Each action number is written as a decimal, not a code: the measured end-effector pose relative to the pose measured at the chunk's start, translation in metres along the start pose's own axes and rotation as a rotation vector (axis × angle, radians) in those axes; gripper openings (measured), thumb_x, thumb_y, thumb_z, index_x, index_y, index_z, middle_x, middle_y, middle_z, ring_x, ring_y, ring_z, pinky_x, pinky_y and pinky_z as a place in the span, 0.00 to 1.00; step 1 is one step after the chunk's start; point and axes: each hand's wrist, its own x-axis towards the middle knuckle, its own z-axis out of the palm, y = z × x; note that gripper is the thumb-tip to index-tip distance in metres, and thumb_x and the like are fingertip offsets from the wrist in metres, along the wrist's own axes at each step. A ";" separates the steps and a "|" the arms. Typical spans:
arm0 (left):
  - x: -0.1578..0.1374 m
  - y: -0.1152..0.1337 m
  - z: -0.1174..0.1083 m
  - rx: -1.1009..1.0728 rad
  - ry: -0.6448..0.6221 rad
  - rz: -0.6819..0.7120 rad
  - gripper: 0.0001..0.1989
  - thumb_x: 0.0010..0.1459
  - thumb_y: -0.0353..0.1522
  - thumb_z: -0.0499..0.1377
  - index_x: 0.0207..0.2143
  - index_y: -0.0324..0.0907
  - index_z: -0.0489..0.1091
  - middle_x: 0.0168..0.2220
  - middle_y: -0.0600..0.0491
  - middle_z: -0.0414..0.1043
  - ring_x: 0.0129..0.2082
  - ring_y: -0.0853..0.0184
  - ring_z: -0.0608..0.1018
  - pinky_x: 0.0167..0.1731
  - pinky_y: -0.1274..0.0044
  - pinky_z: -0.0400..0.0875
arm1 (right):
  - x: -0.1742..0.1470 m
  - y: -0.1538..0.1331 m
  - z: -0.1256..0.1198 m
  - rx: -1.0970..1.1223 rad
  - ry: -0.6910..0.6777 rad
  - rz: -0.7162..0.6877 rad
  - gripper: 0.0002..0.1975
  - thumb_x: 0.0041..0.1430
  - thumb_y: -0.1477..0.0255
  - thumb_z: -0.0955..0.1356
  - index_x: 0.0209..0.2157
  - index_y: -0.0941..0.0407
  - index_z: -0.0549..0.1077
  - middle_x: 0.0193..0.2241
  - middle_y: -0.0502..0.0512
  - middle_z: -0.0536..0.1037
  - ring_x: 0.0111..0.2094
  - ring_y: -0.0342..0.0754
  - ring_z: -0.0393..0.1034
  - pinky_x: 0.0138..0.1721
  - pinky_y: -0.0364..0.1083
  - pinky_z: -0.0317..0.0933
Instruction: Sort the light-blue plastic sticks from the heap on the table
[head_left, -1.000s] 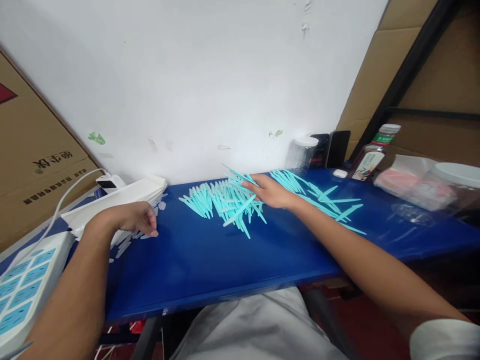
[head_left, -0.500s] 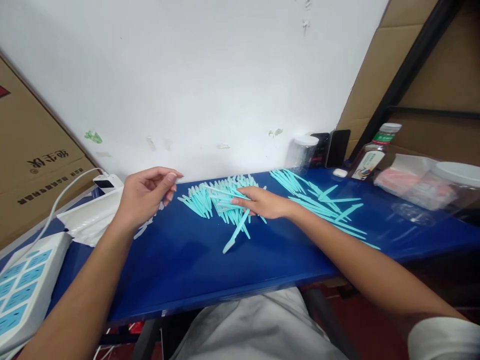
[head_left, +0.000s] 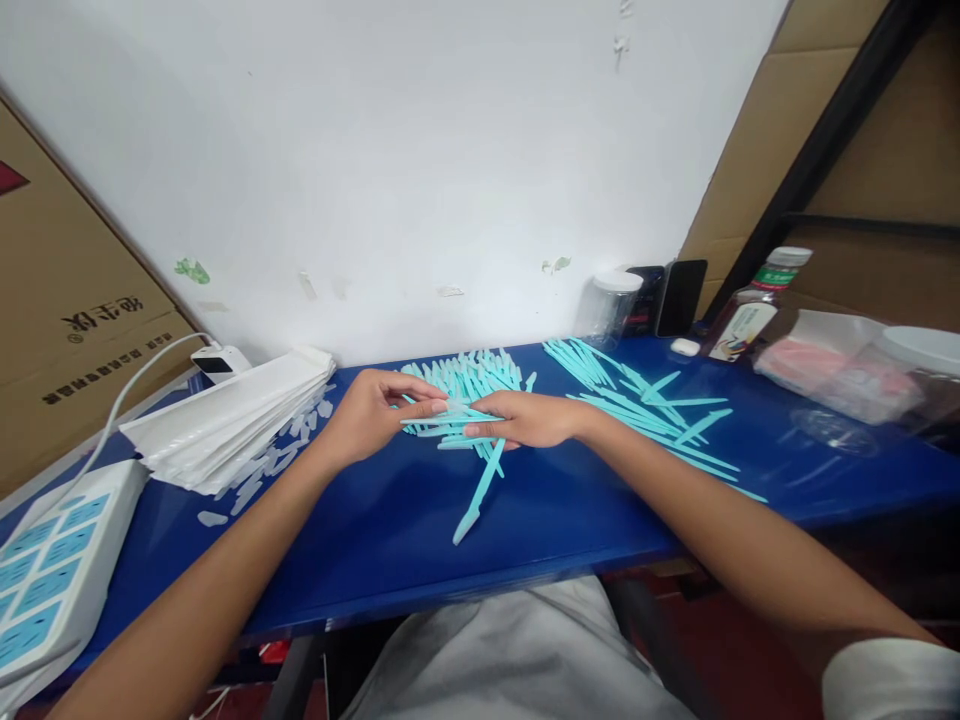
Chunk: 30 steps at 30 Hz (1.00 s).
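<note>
My right hand (head_left: pixel 534 418) is closed around several turquoise eyebrow razors (head_left: pixel 431 424), whose ends point left. My left hand (head_left: pixel 386 412) meets them at those ends, thumb and fingers pinching a small translucent blade cap (head_left: pixel 454 406). Whether the cap sits on a razor cannot be made out. Just behind both hands lies a heap of capped razors (head_left: pixel 487 366). One more razor (head_left: pixel 480 492) slants toward the table's front edge from under my right hand. Loose translucent caps (head_left: pixel 283 452) are scattered left of my left hand.
White packets (head_left: pixel 225 425) lie fanned at the left, near a power strip (head_left: pixel 67 560). More turquoise razors (head_left: pixel 652 410) spread to the right on the blue table (head_left: pixel 375 540). Clear jars (head_left: pixel 606 305), a bottle (head_left: pixel 754 310) and phones (head_left: pixel 681 298) stand at the back right.
My left hand has moved right, from above the loose caps to the razors in my right hand. The right hand keeps its hold in nearly the same place.
</note>
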 end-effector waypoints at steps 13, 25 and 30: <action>-0.001 -0.003 0.005 0.001 0.027 -0.004 0.14 0.54 0.43 0.71 0.37 0.42 0.85 0.36 0.48 0.85 0.35 0.60 0.84 0.35 0.75 0.78 | 0.000 0.003 -0.002 -0.041 -0.026 -0.015 0.24 0.63 0.47 0.67 0.35 0.56 0.65 0.31 0.48 0.61 0.32 0.43 0.63 0.33 0.43 0.70; -0.002 -0.008 0.007 -0.041 -0.014 -0.006 0.16 0.54 0.44 0.71 0.37 0.41 0.85 0.35 0.46 0.85 0.36 0.59 0.84 0.33 0.76 0.78 | -0.001 0.003 -0.003 -0.075 -0.032 -0.035 0.24 0.64 0.48 0.67 0.35 0.57 0.67 0.30 0.47 0.62 0.30 0.42 0.63 0.31 0.42 0.66; -0.002 -0.008 0.005 -0.066 -0.031 -0.018 0.16 0.52 0.43 0.72 0.38 0.41 0.85 0.37 0.46 0.85 0.36 0.59 0.84 0.34 0.75 0.79 | -0.002 -0.001 -0.002 -0.076 -0.033 -0.018 0.25 0.64 0.47 0.67 0.32 0.56 0.64 0.28 0.46 0.59 0.28 0.41 0.60 0.30 0.42 0.66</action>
